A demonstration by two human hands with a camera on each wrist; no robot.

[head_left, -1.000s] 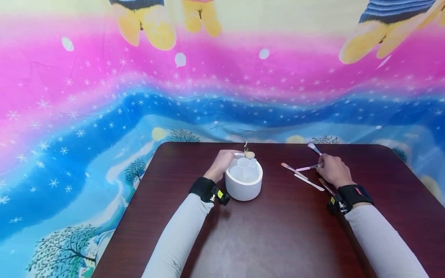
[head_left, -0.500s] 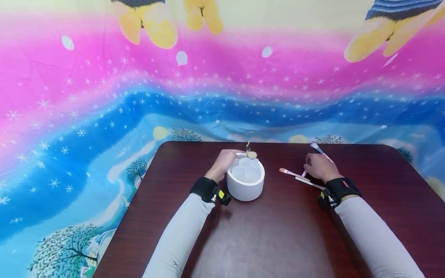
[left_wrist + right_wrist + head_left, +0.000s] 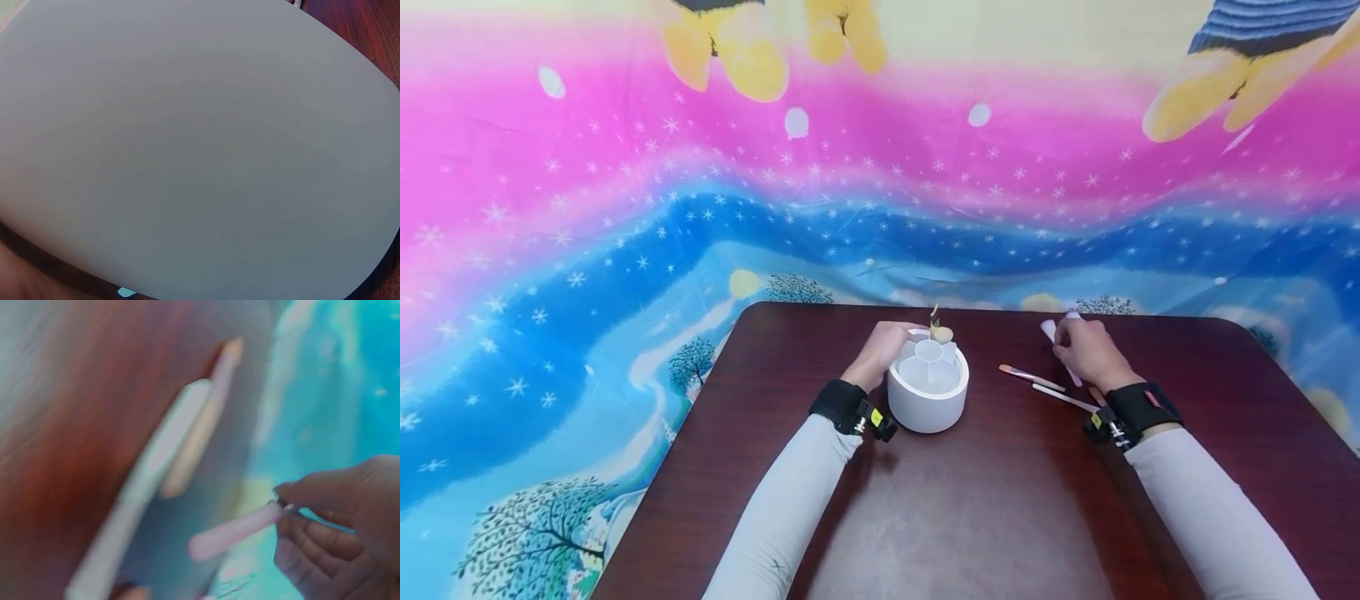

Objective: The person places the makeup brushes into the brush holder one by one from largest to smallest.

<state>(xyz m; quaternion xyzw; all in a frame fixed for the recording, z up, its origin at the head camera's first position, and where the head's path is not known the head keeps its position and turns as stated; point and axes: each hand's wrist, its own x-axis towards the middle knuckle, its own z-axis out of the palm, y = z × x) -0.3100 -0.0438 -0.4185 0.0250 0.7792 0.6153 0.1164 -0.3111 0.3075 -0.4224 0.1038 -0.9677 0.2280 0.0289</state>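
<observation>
My left hand (image 3: 877, 354) grips the left rim of a white round brush holder (image 3: 927, 408) with inner dividers. The holder's plain wall (image 3: 206, 150) fills the left wrist view, hiding most of that hand. A cream rounded tip (image 3: 942, 334) and a thin gold-and-dark piece stick up at its back. My right hand (image 3: 1090, 350) pinches a makeup brush with a pink handle (image 3: 237, 531) between thumb and fingertips. The handle points back toward me, and a pale end shows beyond the fingers in the head view. Another pale brush head (image 3: 1072, 315) shows just behind that hand.
On the dark wooden table (image 3: 970, 517), an orange-tipped brush (image 3: 1032, 378) and a whitish brush (image 3: 1063, 397) lie left of my right wrist. Brown bristles show beside the wristband. A printed cloth backdrop (image 3: 865, 183) hangs right behind the table's far edge.
My right hand has moved left from its place a second ago, and the pink-handled brush in it has turned from lying sideways to pointing away from me. My left hand stays on the brush holder.
</observation>
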